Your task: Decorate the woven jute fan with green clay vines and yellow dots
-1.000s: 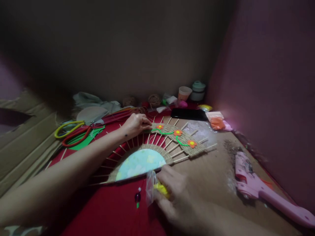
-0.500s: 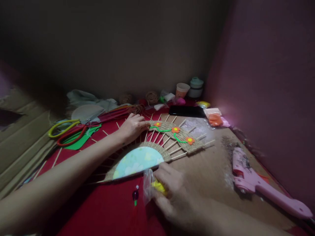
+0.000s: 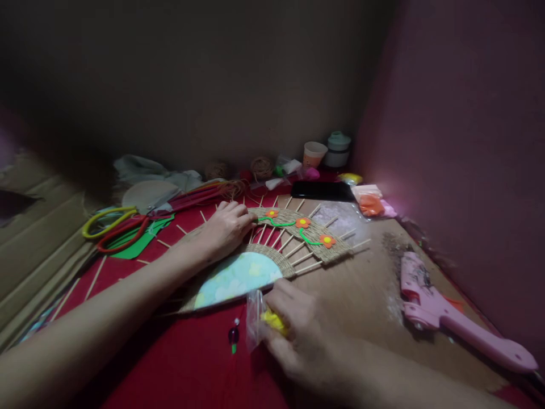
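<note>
A half-round fan [image 3: 242, 275] lies in front of me, with a light blue floral centre, thin wooden ribs and an outer band of woven cord. Orange flowers with yellow middles [image 3: 302, 222] and a green wavy vine [image 3: 281, 224] decorate the band's right part. My left hand [image 3: 230, 226] rests on the band with curled fingers, at the vine's left end. Below the fan's straight edge, my right hand [image 3: 300, 321] grips a small clear plastic bag of yellow clay [image 3: 273, 322]. A dark bead pendant [image 3: 233, 335] lies just left of that bag.
A pink glue gun [image 3: 426, 298] lies on the right of the wooden board [image 3: 361, 307]. Scissors with yellow and red handles [image 3: 123, 233] lie at the left over green sheets. Along the back are twine balls, a black phone [image 3: 322, 191], clay packets, a paper cup [image 3: 314, 154] and a jar.
The view has shifted very slightly. Both hands keep nearly the same places, the left on the fan and the right on the bag of yellow clay.
</note>
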The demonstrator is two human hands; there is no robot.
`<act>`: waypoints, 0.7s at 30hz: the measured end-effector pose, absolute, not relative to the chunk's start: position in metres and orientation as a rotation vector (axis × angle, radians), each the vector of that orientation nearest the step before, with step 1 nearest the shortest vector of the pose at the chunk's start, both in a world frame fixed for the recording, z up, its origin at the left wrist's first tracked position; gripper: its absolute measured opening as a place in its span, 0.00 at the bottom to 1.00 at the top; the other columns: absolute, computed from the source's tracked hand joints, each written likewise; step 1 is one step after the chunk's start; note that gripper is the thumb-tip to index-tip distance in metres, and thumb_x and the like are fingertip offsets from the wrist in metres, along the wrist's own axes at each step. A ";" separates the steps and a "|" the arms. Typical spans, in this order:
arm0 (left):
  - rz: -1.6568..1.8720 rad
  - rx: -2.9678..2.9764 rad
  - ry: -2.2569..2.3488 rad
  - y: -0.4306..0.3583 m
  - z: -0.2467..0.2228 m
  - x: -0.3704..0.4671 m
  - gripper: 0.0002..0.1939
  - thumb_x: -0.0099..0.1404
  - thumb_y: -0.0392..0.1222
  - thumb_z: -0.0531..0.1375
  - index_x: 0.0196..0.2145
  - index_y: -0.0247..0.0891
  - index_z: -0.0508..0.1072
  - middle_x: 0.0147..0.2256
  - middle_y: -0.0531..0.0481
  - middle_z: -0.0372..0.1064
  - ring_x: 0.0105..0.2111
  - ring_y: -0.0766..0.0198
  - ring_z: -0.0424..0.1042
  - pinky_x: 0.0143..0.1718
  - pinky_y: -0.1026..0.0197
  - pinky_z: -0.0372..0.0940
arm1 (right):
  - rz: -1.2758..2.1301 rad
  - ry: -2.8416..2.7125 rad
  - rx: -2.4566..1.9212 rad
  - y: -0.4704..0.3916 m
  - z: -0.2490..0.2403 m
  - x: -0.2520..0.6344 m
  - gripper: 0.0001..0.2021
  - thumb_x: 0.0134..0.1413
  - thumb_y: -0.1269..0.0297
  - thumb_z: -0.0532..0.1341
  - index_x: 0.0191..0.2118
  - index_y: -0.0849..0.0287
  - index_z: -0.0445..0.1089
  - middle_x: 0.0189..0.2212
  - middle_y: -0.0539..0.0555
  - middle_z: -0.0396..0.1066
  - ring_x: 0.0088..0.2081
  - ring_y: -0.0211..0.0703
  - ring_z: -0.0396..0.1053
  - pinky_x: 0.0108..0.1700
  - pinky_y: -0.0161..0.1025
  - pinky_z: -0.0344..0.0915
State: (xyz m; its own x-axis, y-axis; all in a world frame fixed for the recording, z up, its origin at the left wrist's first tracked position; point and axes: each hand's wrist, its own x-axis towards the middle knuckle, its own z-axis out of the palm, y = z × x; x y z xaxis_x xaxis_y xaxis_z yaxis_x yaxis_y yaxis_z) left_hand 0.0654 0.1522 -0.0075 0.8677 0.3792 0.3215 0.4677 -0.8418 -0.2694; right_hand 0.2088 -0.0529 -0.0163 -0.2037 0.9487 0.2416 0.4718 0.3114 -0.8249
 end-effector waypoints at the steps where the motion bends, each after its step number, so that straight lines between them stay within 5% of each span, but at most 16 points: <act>1: -0.368 -2.704 -0.639 0.153 -0.009 0.065 0.15 0.69 0.42 0.50 0.38 0.35 0.75 0.31 0.44 0.68 0.33 0.56 0.61 0.36 0.54 0.53 | 0.786 -1.816 -1.275 -0.053 -0.017 0.209 0.05 0.50 0.73 0.56 0.27 0.59 0.59 0.33 0.54 0.65 0.31 0.40 0.63 0.33 0.39 0.61; 21: -0.394 -2.778 -0.848 0.155 0.002 0.064 0.15 0.66 0.37 0.51 0.41 0.37 0.76 0.31 0.44 0.66 0.34 0.55 0.62 0.36 0.53 0.54 | 0.818 -1.792 -1.287 -0.053 -0.018 0.208 0.06 0.49 0.73 0.56 0.27 0.58 0.58 0.32 0.54 0.64 0.32 0.40 0.63 0.35 0.39 0.62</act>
State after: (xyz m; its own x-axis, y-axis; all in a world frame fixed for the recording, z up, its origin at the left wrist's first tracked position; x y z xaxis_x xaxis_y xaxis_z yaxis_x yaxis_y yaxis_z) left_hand 0.0636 0.1547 0.0016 0.7986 0.5143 0.3126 0.5705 -0.8123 -0.1211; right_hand 0.2075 -0.0528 -0.0176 -0.1944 0.9569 0.2160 0.4638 0.2836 -0.8393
